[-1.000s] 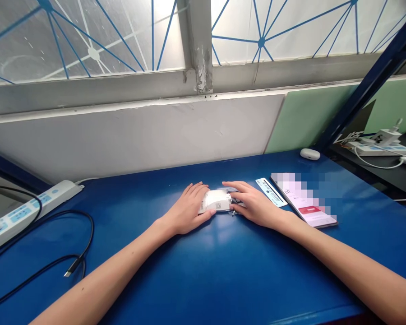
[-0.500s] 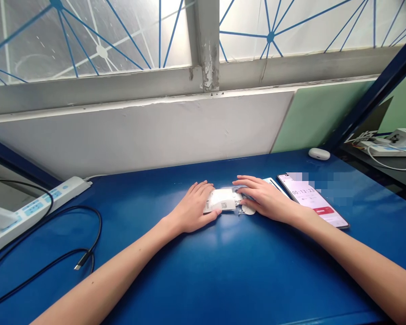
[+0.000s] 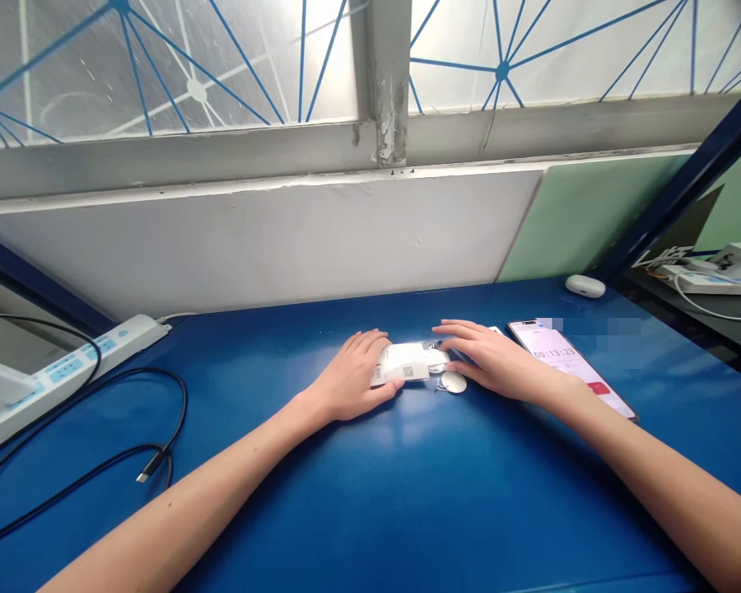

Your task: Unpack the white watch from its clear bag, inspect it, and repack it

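Observation:
A small white packet (image 3: 406, 362) with a printed code label lies flat on the blue table (image 3: 407, 494). My left hand (image 3: 350, 380) rests on its left end, fingers stretched out and flat, thumb along the near edge. My right hand (image 3: 497, 362) lies flat just right of the packet, fingers spread and touching its right end. A small round white disc (image 3: 454, 381) with a short chain lies on the table just under my right fingers.
A phone (image 3: 571, 364) with a lit timer screen lies right of my right hand. A white earbud case (image 3: 584, 286) sits at the back right. A power strip (image 3: 67, 371) and a black USB cable (image 3: 129, 473) occupy the left side. The wall stands close behind.
My right hand has slid a little to the right, uncovering the round white disc beside the packet. The camera has shifted slightly; my left hand stays on the packet.

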A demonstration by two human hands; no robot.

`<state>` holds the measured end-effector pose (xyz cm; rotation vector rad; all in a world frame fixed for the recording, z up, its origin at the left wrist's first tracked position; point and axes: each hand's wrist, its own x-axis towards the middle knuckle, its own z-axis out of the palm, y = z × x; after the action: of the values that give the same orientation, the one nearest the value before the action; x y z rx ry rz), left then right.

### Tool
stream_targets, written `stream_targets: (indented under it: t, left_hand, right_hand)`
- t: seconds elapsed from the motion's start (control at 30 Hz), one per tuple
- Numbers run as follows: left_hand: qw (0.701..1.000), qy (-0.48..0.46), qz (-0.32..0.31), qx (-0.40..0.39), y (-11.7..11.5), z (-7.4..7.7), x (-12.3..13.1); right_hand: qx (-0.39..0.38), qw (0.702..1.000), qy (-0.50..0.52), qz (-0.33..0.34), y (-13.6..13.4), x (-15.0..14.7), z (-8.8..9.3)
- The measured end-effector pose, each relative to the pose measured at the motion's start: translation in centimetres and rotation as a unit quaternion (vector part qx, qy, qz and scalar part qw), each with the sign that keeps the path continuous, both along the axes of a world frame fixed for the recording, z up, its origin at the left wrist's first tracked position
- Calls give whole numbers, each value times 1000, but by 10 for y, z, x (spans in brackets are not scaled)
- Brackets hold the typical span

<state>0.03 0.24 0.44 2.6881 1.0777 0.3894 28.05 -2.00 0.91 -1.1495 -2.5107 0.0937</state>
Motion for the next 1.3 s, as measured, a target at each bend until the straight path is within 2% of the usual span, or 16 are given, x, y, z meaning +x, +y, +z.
stream_targets:
  t: [0.4,0.7,0.87,1.07,1.2,1.3]
  left_hand:
    - [1000,5,-7,13,0,0,-1]
    - [1000,11,-3,19,2,0,1]
    - [1000,8,-7,26,3,-1,-1]
    - [999,10,-4,37,3,-3,0]
    - [999,5,4,47,3,-4,0]
    - [999,2,7,49,3,-4,-1]
  right_hand:
    - [-31,999,15,-13,-7,-15,-9]
    - [-54,998,-26,-12,-3,-9,4]
    - [-86,996,-14,-14,-3,-7,1]
    - [-59,998,-7,-7,-4,-14,-5]
    - [-39,999,-27,2,-5,-14,0]
    - [-35,998,-44,-32,-2,-6,7]
